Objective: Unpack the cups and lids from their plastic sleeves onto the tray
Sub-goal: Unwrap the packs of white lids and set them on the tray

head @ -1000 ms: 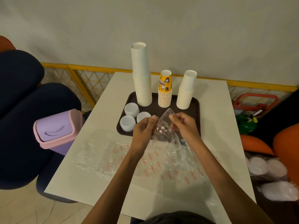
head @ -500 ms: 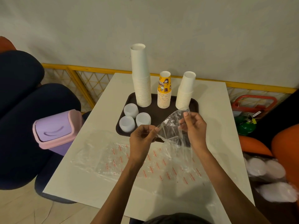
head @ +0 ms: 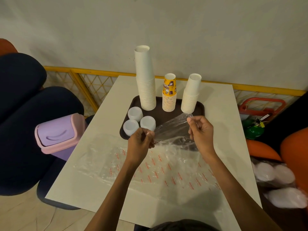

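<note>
— So, what have the hands got hold of?

— A clear sleeve (head: 171, 129), pulled taut between them over the near part of the tray (head: 166, 116). The left hand (head: 141, 140) pinches its lower end, thumb against curled fingers, right at the tray's near edge. The right hand (head: 201, 132) pinches the upper end between thumb and forefinger, the other fingers curled in, close to the tray's right edge.

— Anything inside the sleeve?

— Can't tell. It looks flat and see-through, with a crumpled bit hanging toward the table (head: 216, 105).

— And the cups?

— On the tray, upside down along its far edge: a tall white stack (head: 145, 80) at the left, a yellow printed stack (head: 169, 94) in the middle, a shorter white stack (head: 190, 95) at the right. The sleeve's top end sits just in front of that last one. In the tray's near left corner are three low white pieces (head: 135, 114), huddled together. Cups or lids, I can't say.

— What else is on the table?

— A printed plastic sheet (head: 150, 167) with red lettering, lying flat across the near half under both forearms.

— And around it?

— A lilac bin (head: 58, 134) with a pink rim beside the left edge. Off the right edge there are bagged white rounds (head: 275, 177), too blurred to name.
</note>
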The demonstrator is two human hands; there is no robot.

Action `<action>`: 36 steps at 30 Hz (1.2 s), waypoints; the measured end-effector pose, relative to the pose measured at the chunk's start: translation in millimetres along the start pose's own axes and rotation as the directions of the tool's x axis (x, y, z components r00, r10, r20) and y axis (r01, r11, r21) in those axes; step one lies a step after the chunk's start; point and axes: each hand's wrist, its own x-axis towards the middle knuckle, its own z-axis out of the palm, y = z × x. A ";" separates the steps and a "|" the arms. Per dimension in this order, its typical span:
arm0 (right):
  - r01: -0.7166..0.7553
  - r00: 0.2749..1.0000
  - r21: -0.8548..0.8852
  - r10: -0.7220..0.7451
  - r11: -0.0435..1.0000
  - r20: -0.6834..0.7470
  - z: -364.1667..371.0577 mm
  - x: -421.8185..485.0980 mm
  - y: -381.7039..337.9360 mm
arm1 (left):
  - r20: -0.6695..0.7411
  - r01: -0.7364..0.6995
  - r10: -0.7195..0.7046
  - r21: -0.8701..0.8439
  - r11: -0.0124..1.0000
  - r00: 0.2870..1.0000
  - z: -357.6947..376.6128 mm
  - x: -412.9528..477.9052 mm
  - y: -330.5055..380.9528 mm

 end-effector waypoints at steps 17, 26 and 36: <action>-0.041 0.991 0.019 0.038 0.999 0.128 -3.6 4.1 -9.0 | 0.014 0.136 -0.136 -0.223 0.965 0.991 -2.5 12.0 12.9; -0.026 0.945 -0.025 0.032 0.999 0.326 4.4 5.2 -23.0 | 0.199 -0.011 0.000 0.055 0.998 0.980 3.0 28.7 37.6; -0.432 0.845 -0.169 0.463 0.886 0.266 -38.4 15.4 -10.0 | 0.147 0.215 -0.164 -0.465 0.859 0.975 -1.5 30.3 38.3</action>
